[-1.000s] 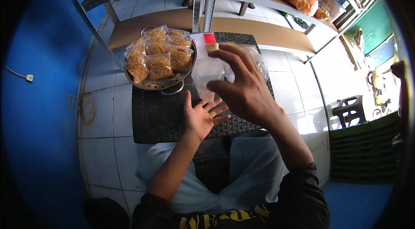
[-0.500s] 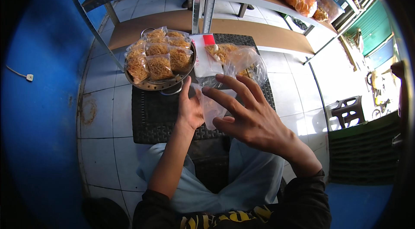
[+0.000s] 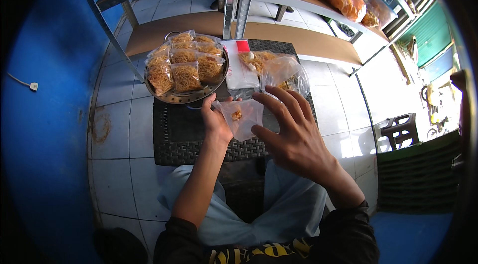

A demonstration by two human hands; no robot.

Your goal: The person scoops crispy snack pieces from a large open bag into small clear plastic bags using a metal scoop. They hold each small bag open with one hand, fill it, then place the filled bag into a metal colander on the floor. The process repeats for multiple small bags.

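Note:
A small clear plastic bag [image 3: 242, 125] rests in my left hand [image 3: 217, 122], whose thumb points up at the bag's left edge while the other fingers are behind it. A little orange-brown snack [image 3: 237, 114] lies inside the bag. My right hand [image 3: 297, 139] hovers at the bag's right side with fingers spread and curved, thumb tip close to the plastic; whether it touches is unclear. Just beyond the right fingers lies a large clear bag [image 3: 289, 73] partly filled with snack. Beyond my left hand, a metal colander [image 3: 185, 98] carries several packets of crisp, thin sticks [image 3: 186, 76].
Everything stands on a black woven-pattern table [image 3: 174, 137]. A white packet with a red patch [image 3: 241, 68] lies between colander and large bag. Shelves [image 3: 298, 40] stand behind, with bagged snacks [image 3: 344, 1] above. A blue wall [image 3: 45, 129] is at left, a dark plastic stool [image 3: 400, 130] at right.
A bit of snack now shows inside the small bag, which was seen without it before. The bag has turned more face-up on my left hand. My right hand has shifted slightly right.

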